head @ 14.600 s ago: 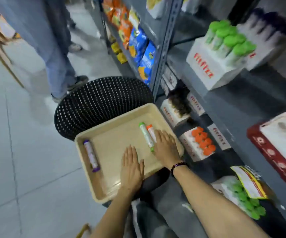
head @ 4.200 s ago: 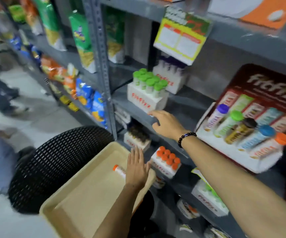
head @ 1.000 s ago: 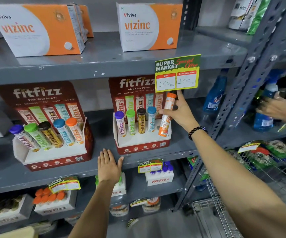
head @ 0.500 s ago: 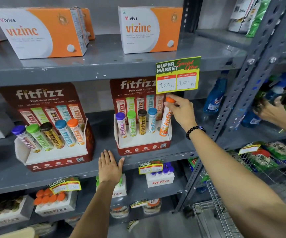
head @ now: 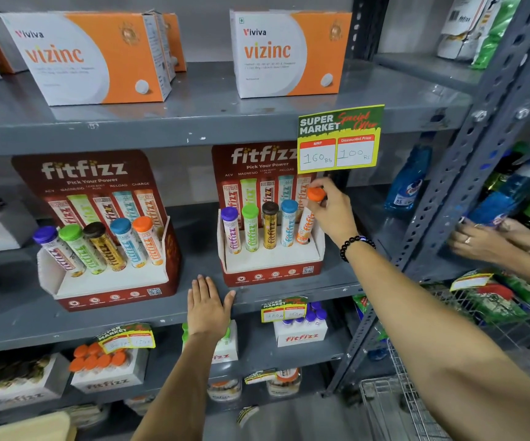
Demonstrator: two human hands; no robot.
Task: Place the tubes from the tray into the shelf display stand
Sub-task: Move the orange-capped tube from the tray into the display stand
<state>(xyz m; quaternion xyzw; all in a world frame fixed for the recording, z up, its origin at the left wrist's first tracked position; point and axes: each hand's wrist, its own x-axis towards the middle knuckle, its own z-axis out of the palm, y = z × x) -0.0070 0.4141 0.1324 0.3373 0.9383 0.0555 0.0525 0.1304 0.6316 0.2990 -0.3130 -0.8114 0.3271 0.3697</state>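
An orange-capped white tube [head: 305,226] stands tilted in the rightmost hole of the red fitfizz display stand [head: 271,268] on the middle shelf. My right hand [head: 332,213] grips the tube at its orange cap. Beside it in the same stand are a purple-capped tube [head: 231,229], a green-capped, a brown-capped and a blue-capped tube. My left hand [head: 208,305] lies flat and open on the front edge of the grey shelf [head: 66,323]. A corner of the beige tray [head: 21,429] shows at the bottom left.
A second fitfizz stand [head: 104,249], full of tubes, sits to the left. A yellow price tag [head: 340,138] hangs above my right hand. Vizinc boxes [head: 92,57] fill the shelf above. Another person's hands [head: 486,240] handle bottles at right, above a wire cart [head: 394,405].
My right hand has lowered the orange-capped tube into the rightmost hole of the stand and slid up to its cap. My left hand has stayed on the shelf edge.
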